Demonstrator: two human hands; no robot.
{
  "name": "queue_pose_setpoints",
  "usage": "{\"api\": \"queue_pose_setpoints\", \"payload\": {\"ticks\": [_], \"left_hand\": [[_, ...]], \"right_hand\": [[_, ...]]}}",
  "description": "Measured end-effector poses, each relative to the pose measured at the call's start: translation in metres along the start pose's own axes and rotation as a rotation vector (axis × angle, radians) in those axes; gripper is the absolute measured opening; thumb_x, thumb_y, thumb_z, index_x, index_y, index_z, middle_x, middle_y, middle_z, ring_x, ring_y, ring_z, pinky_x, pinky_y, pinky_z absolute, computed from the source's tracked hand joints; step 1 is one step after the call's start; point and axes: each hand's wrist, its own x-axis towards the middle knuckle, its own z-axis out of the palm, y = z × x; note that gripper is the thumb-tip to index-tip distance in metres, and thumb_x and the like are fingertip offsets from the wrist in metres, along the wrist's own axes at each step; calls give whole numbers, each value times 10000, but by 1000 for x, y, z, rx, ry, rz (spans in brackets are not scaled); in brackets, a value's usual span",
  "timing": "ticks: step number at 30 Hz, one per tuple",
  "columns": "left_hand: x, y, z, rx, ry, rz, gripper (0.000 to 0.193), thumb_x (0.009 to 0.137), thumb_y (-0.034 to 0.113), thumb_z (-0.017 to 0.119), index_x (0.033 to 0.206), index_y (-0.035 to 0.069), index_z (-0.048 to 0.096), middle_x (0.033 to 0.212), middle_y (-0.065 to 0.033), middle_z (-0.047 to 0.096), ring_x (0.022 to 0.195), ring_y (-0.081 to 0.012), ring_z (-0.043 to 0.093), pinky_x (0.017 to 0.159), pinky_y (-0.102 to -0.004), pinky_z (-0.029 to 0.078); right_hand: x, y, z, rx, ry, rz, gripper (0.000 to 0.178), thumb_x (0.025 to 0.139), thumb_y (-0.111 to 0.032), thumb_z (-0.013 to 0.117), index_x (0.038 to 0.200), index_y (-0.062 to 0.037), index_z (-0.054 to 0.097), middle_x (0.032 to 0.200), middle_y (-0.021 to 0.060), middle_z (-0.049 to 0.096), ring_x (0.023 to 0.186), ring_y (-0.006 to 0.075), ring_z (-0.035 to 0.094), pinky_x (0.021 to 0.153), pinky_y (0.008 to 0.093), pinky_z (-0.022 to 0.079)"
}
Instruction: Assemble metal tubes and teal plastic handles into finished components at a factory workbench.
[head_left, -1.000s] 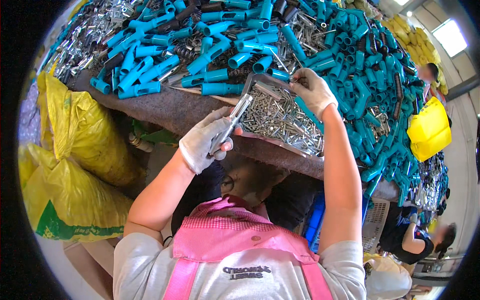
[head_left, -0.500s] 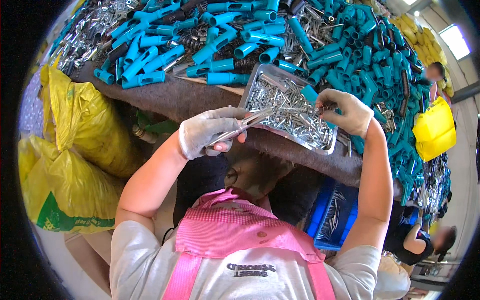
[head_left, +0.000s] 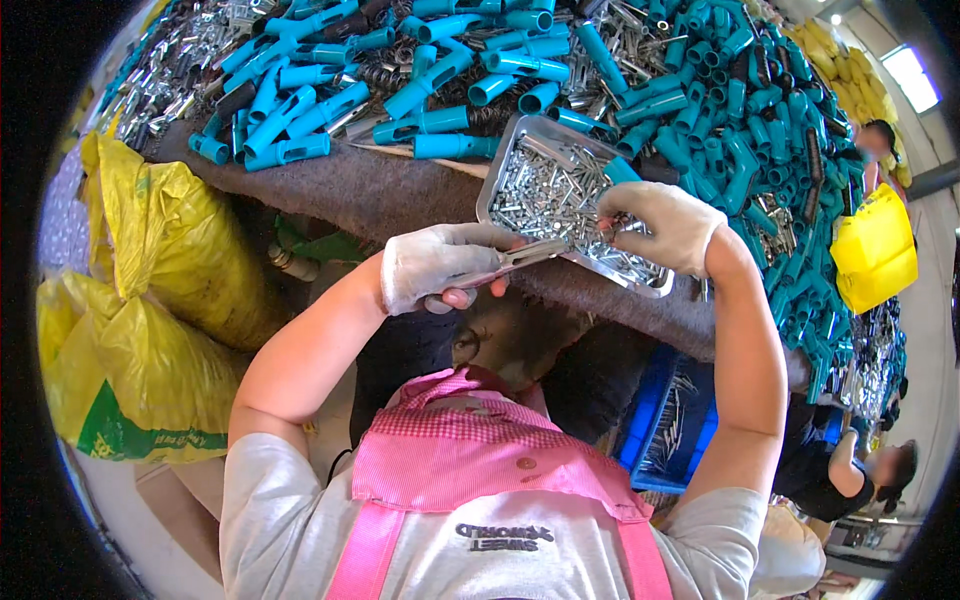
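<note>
My left hand [head_left: 445, 268], in a pale glove with bare fingertips, is closed round a slender silver metal channel piece [head_left: 530, 254] with a slotted end. That piece points right, over the near edge of a metal tray [head_left: 492, 190]. Loose silver pins and rivets [head_left: 555, 190] fill the tray. My right hand [head_left: 660, 228], gloved too, is over the tray's right part, its thumb and fingers pinched low among the pins. What is between those fingertips is too small to make out. A teal plastic piece [head_left: 621, 170] lies in the tray beside my right fingers.
Teal plastic tubes [head_left: 420, 85] and handles heap behind the tray, with silver metal parts [head_left: 190, 70] at the far left. Yellow sacks [head_left: 180, 250] stand at left. A blue crate [head_left: 640, 430] sits below the table edge. Another person [head_left: 840, 475] is at far right.
My left hand has moved right with the metal channel piece, which now tilts flatter. My right hand has shifted left and down, fingertips nearer the metal piece and the pins.
</note>
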Motion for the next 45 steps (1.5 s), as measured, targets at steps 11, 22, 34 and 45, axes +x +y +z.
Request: {"api": "queue_pose_setpoints", "payload": {"ticks": [11, 22, 34, 45], "left_hand": [[2, -2, -8, -49, -29, -76, 472, 924, 161, 505, 1383, 74, 442, 876, -64, 604, 477, -50, 430, 370, -172, 323], [6, -6, -8, -33, -40, -56, 498, 882, 182, 530, 1350, 31, 455, 835, -81, 590, 474, -50, 419, 365, -180, 298], [8, -4, -5, 9, -56, -61, 475, 901, 185, 515, 1349, 37, 461, 837, -74, 588, 473, -42, 409, 370, -175, 291], [8, -3, -3, 123, -85, -81, 482, 930, 182, 499, 1394, 75, 431, 806, -43, 556, 469, -27, 383, 374, -163, 274]], "right_hand": [[2, -4, -2, 6, -61, 41, 252, 787, -168, 636, 1013, -59, 613, 984, 138, 639, 983, 314, 611, 865, 379, 476], [2, -2, 1, 9, -82, 87, 238, 786, -178, 632, 988, -53, 613, 964, 144, 643, 962, 316, 617, 858, 386, 481], [5, 0, 12, 27, -72, -13, 262, 780, -251, 588, 975, -77, 613, 941, 161, 647, 941, 342, 619, 816, 397, 483], [6, -2, 11, 122, -161, 44, 259, 789, -272, 617, 967, -83, 615, 923, 142, 643, 911, 310, 624, 801, 383, 479]]}}
